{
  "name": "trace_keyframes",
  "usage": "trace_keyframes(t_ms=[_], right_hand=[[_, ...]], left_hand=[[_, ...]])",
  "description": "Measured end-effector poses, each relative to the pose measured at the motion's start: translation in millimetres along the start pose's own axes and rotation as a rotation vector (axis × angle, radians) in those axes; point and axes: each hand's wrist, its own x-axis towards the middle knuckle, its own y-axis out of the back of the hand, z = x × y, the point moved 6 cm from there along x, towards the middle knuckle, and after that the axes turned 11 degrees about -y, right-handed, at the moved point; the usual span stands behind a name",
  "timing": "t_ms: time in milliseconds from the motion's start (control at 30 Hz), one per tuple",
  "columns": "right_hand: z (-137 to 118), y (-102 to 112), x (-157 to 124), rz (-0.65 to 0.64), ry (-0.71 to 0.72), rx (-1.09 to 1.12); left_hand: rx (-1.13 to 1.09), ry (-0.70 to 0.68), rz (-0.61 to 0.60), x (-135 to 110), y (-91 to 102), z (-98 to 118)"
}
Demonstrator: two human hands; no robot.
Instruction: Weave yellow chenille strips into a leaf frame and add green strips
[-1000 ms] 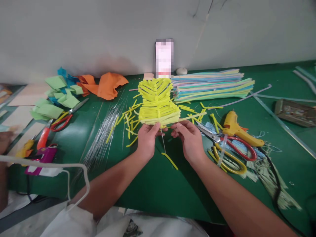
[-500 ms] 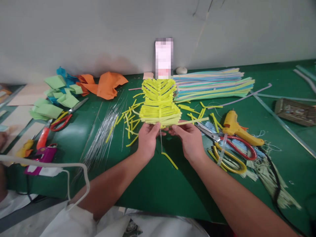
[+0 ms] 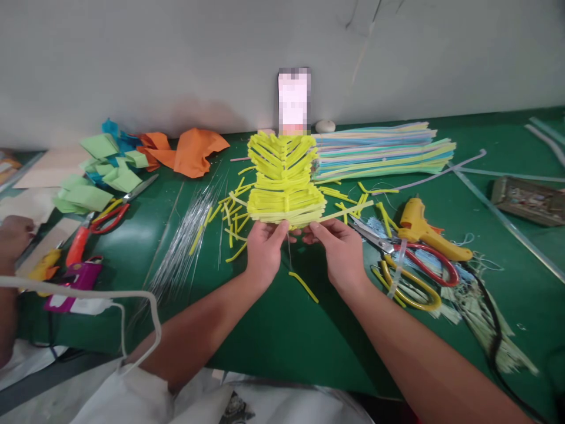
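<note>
The left hand (image 3: 265, 244) and right hand (image 3: 341, 244), thumbs and fingers pinched close, grip a yellow pipe-cleaner panel (image 3: 285, 176) at its seven and five o'clock, a phone (image 3: 294, 100) at its twelve — likely light, soft, easily bent, the center spine (image 3: 286, 201) its firmest hold.

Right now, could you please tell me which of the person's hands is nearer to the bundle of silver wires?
The left. The left hand is to the right of the silver wires; the right hand is farther right, beyond the left.
</note>
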Motion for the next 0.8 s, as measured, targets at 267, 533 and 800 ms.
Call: trace_keyframes(t_ms=[267, 533, 800], right_hand=[[4.0, -2.9, 3.0, -0.064, -0.105, 0.076], [3.1, 2.3, 5.4, -0.007, -0.068, 0.032], [1.9, 0.3, 5.0, -0.029, 0.006, -0.001]], left_hand=[[0.025, 0.008, -0.021, -2.0, -0.5, -0.9], [0.057, 0.055, -0.103, -2.4, -2.9, -3.1], [-0.007, 0.182, -0.150, -4.4, -9.1, -8.3]])
